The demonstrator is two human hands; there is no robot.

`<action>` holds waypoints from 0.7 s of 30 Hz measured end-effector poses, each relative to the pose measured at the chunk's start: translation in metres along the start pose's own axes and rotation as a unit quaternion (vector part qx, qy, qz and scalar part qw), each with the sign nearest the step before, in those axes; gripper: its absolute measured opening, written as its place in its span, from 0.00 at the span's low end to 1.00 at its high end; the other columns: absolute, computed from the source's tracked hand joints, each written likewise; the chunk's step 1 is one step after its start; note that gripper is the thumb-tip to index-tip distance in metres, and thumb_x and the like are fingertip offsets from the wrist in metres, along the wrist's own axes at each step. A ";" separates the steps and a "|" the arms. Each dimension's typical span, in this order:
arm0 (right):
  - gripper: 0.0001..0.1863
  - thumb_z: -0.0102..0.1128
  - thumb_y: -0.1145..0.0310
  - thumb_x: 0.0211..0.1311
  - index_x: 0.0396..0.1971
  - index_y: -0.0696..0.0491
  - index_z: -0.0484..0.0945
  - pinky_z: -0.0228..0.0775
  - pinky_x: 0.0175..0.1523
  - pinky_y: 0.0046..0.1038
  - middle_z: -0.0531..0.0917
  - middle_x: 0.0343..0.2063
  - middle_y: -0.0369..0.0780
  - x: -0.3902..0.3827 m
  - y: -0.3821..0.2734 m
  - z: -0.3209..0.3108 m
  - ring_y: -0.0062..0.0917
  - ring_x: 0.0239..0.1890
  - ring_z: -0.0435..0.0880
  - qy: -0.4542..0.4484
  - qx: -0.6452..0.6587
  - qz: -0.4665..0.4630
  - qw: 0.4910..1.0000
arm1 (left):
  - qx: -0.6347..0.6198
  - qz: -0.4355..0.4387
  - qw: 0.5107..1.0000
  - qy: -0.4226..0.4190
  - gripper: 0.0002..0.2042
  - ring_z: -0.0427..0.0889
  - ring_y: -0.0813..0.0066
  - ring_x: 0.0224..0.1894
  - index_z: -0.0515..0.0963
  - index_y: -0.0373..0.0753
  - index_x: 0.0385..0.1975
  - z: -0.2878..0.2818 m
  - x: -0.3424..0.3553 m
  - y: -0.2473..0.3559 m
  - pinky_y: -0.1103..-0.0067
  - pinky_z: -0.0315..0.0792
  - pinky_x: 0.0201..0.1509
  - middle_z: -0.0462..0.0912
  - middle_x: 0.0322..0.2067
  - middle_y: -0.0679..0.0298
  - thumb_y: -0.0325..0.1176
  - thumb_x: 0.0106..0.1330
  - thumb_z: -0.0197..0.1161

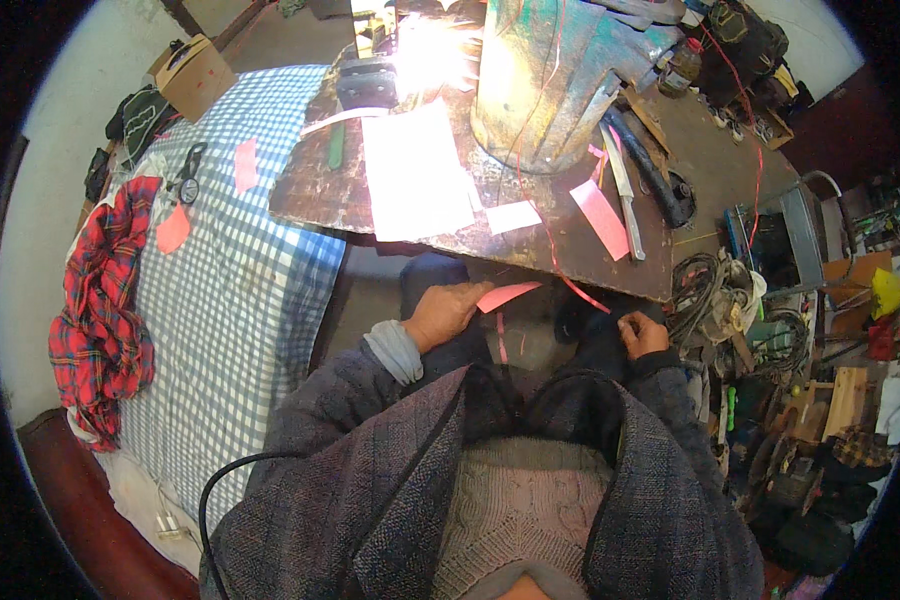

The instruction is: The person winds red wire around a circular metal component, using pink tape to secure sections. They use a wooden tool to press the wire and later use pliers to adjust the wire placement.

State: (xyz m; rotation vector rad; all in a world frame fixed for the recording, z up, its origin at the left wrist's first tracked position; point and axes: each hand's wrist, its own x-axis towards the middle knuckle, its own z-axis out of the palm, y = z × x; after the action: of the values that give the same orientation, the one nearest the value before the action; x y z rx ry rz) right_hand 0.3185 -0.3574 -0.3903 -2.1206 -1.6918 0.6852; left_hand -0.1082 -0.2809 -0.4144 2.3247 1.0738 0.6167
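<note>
A: While the person sits at it, biggest item is the blue checked cloth (235, 280) on the left, red plaid garment (100, 300) bunched at its far left edge.

B: And the work surface?

A: Dark worn wooden board (490, 235), right of the cloth. Large paint-stained metal drum (545, 80) stands upright on it, white paper sheet (415, 170) lying flat left of the drum. Long knife (625, 195) and a pink paper strip (600, 218) sit right of the drum, side by side.

B: Hands?

A: Left hand (445, 312) is below the board's near edge, over the left knee. Fingers pinch one end of a pink paper slip (508, 295); slip sticks out to the right, roughly level, just under the board edge.

B: Right one?

A: Right hand (643, 335) rests on the right knee, curled into a loose fist. A red thread (580, 292) runs down off the board toward it; can't tell whether the fist actually grips it.

B: Smaller stuff?

A: Scissors (190, 172) on the checked cloth, pink scraps beside them. Tangle of cables (705, 290) right of the board.
</note>
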 end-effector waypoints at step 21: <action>0.15 0.69 0.56 0.67 0.40 0.54 0.88 0.81 0.39 0.39 0.89 0.29 0.49 0.012 0.002 0.007 0.43 0.33 0.91 0.021 0.012 0.005 1.000 | -0.019 -0.003 0.999 0.031 0.15 0.87 0.48 0.42 0.77 0.39 0.54 0.001 0.005 0.000 0.61 0.82 0.43 0.87 0.40 0.52 0.29 0.68 0.61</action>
State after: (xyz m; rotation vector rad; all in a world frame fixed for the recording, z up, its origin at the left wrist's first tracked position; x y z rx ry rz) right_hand 0.3183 -0.3463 -0.3996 -2.1140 -1.6449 0.6552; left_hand -0.1047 -0.2771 -0.4146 2.2836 1.0867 0.7046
